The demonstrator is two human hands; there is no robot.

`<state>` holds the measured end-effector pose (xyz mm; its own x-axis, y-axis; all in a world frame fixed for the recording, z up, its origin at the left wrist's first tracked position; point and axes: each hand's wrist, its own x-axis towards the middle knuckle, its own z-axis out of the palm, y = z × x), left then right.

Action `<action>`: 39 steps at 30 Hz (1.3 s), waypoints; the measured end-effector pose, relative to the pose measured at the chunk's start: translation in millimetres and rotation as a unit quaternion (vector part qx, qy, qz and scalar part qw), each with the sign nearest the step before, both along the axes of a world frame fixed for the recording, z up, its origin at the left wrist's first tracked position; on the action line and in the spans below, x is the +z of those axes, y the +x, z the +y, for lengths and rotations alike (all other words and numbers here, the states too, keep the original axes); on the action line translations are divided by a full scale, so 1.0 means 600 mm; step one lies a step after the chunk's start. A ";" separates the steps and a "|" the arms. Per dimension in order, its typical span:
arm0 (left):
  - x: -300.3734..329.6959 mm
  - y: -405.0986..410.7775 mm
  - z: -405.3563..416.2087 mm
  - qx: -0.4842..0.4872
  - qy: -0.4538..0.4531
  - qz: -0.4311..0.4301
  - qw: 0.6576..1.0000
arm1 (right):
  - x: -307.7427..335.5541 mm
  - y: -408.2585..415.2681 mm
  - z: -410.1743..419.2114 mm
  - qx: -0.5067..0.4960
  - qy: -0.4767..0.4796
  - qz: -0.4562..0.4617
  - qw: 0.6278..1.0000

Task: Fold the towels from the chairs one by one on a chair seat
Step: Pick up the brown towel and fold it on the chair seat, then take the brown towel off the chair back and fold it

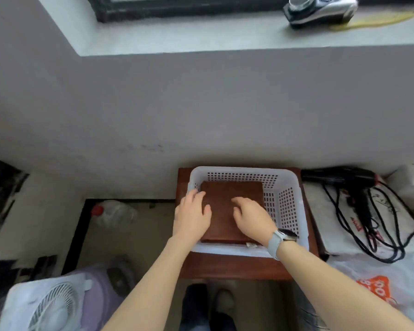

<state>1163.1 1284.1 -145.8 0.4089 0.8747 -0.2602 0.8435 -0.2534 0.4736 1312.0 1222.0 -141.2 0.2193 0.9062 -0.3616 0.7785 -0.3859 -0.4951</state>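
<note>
- Forearms, two and bare, are reaching forward from the lower edge of the view toward a white perforated plastic basket; the right wrist is wearing a white-strapped watch.
- Left hand is lying palm-down, fingers straight and lightly spread, on the left edge of a brown folded towel; its fingertips are reaching close to the basket's left wall.
- Right hand is resting on the towel's right half, fingers loosely bent and slightly apart, pressing and not pinching; whether the thumb is tucked under the cloth cannot be told.
- Brown folded towel is sitting flat inside the basket, directly beneath both sets of fingers, as a neat rectangular pad; a small pale tag is showing at its near edge, behind the right wrist.
- Basket is standing on a dark red-brown wooden chair seat.
- Handling judgement: the towel is looking soft, light and limp, likely to sag or unfold if taken by one corner; it is best gripped along two opposite folded edges, or supported from under.
- Black hair dryer with a coiled cord is lying well to the right of the right fingers.
- White small fan is sitting far below and left of the left fingers.
</note>
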 end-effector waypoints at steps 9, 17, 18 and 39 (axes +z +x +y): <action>0.059 -0.303 -0.179 0.290 -0.027 -0.006 0.957 | 0.092 -0.250 -0.045 0.164 0.001 0.130 0.978; 0.104 -0.503 -0.418 0.512 0.028 -0.054 0.857 | 0.119 -0.491 -0.162 0.386 0.002 0.111 0.916; 0.111 -0.524 -0.461 0.536 0.041 -0.060 0.841 | 0.123 -0.522 -0.189 0.412 0.001 0.104 0.905; 0.140 -0.722 -1.414 0.837 0.103 0.005 0.537 | 0.120 -0.969 -0.980 0.794 -0.061 0.074 0.600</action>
